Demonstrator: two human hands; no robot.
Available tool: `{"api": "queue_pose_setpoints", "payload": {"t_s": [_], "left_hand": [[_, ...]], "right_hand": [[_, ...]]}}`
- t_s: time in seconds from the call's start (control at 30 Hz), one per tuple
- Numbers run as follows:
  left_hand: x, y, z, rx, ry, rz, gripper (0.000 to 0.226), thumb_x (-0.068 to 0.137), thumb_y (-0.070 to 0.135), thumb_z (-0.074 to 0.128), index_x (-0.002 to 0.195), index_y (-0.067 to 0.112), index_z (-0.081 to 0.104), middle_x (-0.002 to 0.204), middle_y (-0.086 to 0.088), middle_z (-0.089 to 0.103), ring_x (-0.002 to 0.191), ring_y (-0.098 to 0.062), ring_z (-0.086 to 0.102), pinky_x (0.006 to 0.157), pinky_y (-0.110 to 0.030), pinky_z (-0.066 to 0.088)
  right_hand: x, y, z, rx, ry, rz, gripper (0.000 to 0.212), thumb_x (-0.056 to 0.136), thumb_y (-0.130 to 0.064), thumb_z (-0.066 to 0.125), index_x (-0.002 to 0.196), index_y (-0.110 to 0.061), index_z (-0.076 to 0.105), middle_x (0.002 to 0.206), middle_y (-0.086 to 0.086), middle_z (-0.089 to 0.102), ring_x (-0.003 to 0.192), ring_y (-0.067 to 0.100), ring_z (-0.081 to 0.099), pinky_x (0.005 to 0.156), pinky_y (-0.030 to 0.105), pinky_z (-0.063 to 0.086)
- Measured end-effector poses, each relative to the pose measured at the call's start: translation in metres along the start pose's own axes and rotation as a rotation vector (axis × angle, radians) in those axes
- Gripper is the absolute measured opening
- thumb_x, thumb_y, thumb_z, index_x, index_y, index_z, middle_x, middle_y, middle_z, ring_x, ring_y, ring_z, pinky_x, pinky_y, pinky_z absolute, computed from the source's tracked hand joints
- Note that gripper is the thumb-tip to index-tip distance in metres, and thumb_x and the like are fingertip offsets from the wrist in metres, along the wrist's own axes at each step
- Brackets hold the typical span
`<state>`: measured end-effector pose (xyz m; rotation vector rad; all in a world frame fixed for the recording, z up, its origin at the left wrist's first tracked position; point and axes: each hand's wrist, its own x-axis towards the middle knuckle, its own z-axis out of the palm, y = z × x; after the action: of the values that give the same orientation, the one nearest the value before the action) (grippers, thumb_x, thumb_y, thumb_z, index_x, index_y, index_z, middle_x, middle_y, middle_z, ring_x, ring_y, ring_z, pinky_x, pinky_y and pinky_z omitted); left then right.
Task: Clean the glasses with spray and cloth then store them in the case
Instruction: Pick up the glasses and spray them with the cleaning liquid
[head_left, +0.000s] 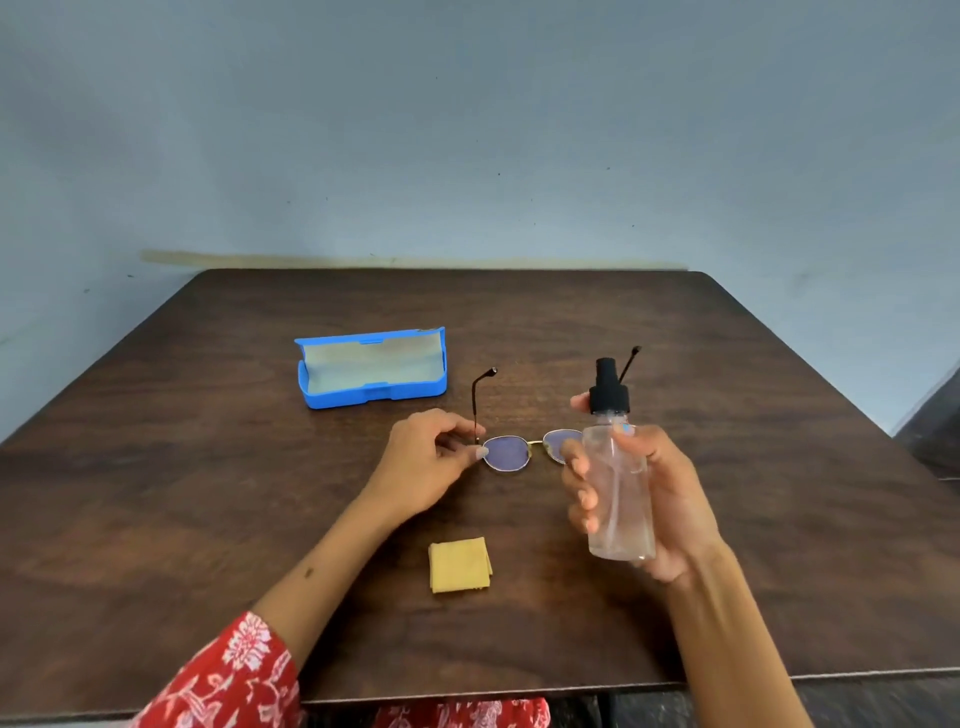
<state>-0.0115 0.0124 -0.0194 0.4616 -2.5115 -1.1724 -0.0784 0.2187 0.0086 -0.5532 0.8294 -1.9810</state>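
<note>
Hands ready: my left hand (431, 457) pinched the glasses (524, 449) at the hinge, my right hand (639, 499) gripped the bottle (618, 493).

Glasses sat mid-table (753, 405), steadied for spraying; cloth (460, 565) near, open case (371, 371) behind.

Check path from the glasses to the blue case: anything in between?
Nothing visible. Bare table lies between the glasses and the open case. The cloth lies nearer the person, off that path.

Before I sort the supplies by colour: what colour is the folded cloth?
The folded cloth is yellow, seen best in the head view.
</note>
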Motion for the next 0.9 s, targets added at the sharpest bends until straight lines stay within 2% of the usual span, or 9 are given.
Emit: {"api": "queue_pose_setpoints", "payload": {"t_s": [0.13, 0.23, 0.3, 0.4, 0.53, 0.6, 0.67, 0.8, 0.9], "left_hand": [[0.006, -0.003, 0.001, -0.027, -0.01, 0.063, 0.015, 0.082, 0.019, 0.071, 0.096, 0.017, 0.073, 0.091, 0.004, 0.072, 0.083, -0.008, 0.066, 0.076, -0.025, 0.055], [0.008, -0.006, 0.003, -0.044, 0.013, 0.094, 0.014, 0.082, 0.017, 0.07, 0.095, 0.014, 0.073, 0.082, 0.006, 0.071, 0.073, -0.004, 0.067, 0.068, -0.014, 0.054], [0.011, -0.004, 0.004, -0.09, 0.035, 0.093, 0.013, 0.082, 0.015, 0.069, 0.095, 0.013, 0.073, 0.08, 0.004, 0.071, 0.068, -0.004, 0.068, 0.067, -0.014, 0.055], [0.019, 0.001, 0.008, -0.203, 0.071, 0.068, 0.011, 0.083, 0.01, 0.069, 0.093, 0.011, 0.073, 0.082, -0.001, 0.072, 0.07, -0.009, 0.071, 0.067, -0.018, 0.057], [0.029, 0.004, 0.012, -0.315, 0.146, 0.064, 0.013, 0.083, 0.006, 0.068, 0.095, 0.006, 0.072, 0.084, -0.005, 0.072, 0.075, -0.01, 0.071, 0.069, -0.021, 0.058], [0.03, 0.003, 0.014, -0.396, 0.191, 0.039, 0.01, 0.082, 0.005, 0.068, 0.09, 0.009, 0.073, 0.083, -0.006, 0.072, 0.073, -0.01, 0.072, 0.07, -0.021, 0.058], [0.029, 0.001, 0.017, -0.43, 0.213, 0.03, 0.013, 0.082, 0.005, 0.069, 0.087, 0.017, 0.071, 0.082, -0.003, 0.072, 0.072, -0.009, 0.072, 0.07, -0.019, 0.057], [0.027, -0.004, 0.016, -0.465, 0.238, 0.033, 0.02, 0.08, 0.006, 0.07, 0.083, 0.026, 0.07, 0.082, 0.006, 0.072, 0.074, -0.007, 0.071, 0.069, -0.017, 0.056], [0.027, -0.008, 0.013, -0.503, 0.27, 0.021, 0.026, 0.081, 0.005, 0.07, 0.082, 0.031, 0.069, 0.084, 0.006, 0.073, 0.078, -0.009, 0.071, 0.071, -0.02, 0.057]], "right_hand": [[-0.001, -0.005, -0.002, -0.04, 0.014, 0.003, 0.064, 0.061, -0.041, 0.084, 0.116, -0.029, 0.053, 0.065, 0.006, 0.056, 0.041, 0.013, 0.052, 0.038, 0.021, 0.045], [0.0, -0.009, -0.009, -0.015, 0.009, 0.003, 0.083, 0.056, -0.023, 0.088, 0.124, -0.033, 0.041, 0.077, 0.01, 0.062, 0.051, 0.015, 0.057, 0.039, 0.022, 0.047], [0.006, -0.011, -0.013, -0.059, 0.023, -0.018, 0.08, 0.059, -0.005, 0.077, 0.123, -0.044, 0.048, 0.082, 0.01, 0.061, 0.06, 0.015, 0.058, 0.042, 0.025, 0.048], [0.017, -0.013, -0.012, -0.094, 0.073, -0.062, 0.076, 0.06, -0.012, 0.079, 0.124, -0.042, 0.05, 0.082, 0.008, 0.064, 0.062, 0.015, 0.059, 0.055, 0.028, 0.053], [0.027, -0.013, -0.011, 0.235, -0.172, -0.018, 0.058, 0.08, -0.034, 0.066, 0.134, -0.032, 0.043, 0.101, 0.008, 0.066, 0.061, 0.014, 0.059, 0.061, 0.03, 0.053], [0.029, -0.014, -0.011, 0.371, -0.3, 0.002, 0.056, 0.085, -0.03, 0.059, 0.137, -0.029, 0.037, 0.11, 0.015, 0.06, 0.062, 0.017, 0.059, 0.056, 0.026, 0.049], [0.03, -0.014, -0.01, 0.378, -0.352, -0.003, 0.061, 0.082, -0.02, 0.063, 0.137, -0.027, 0.035, 0.104, 0.016, 0.053, 0.064, 0.018, 0.057, 0.053, 0.024, 0.046], [0.035, -0.013, -0.008, 0.092, -0.206, -0.031, 0.072, 0.073, -0.013, 0.072, 0.135, -0.034, 0.043, 0.083, 0.006, 0.056, 0.061, 0.015, 0.056, 0.05, 0.027, 0.05], [0.043, -0.013, -0.002, -0.442, 0.028, -0.175, 0.081, 0.078, -0.004, 0.067, 0.134, -0.052, 0.035, 0.083, 0.013, 0.064, 0.06, 0.025, 0.063, 0.052, 0.034, 0.052]]}}
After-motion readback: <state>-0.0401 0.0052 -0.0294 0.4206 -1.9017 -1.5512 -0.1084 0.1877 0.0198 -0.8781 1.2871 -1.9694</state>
